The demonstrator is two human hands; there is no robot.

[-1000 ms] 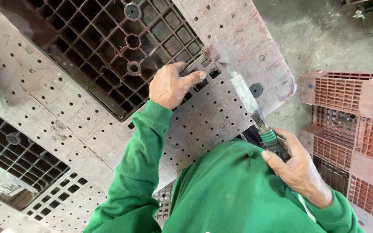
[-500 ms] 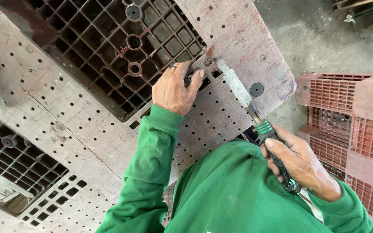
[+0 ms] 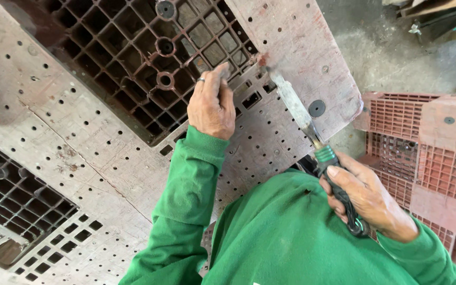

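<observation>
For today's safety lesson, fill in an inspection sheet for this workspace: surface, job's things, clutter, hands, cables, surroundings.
Surface: worn perforated plastic pallet, cracked, with open grid sections.
Job's things: knife with green-and-black handle, blade tip at the grid's edge.
Clutter: nothing seen on the pallet.
Hands: left hand, ring on one finger, rests on the grid edge; right hand grips the knife handle.
Cables: nothing seen.
Surroundings: reddish pallets to the right, dusty concrete floor.
</observation>
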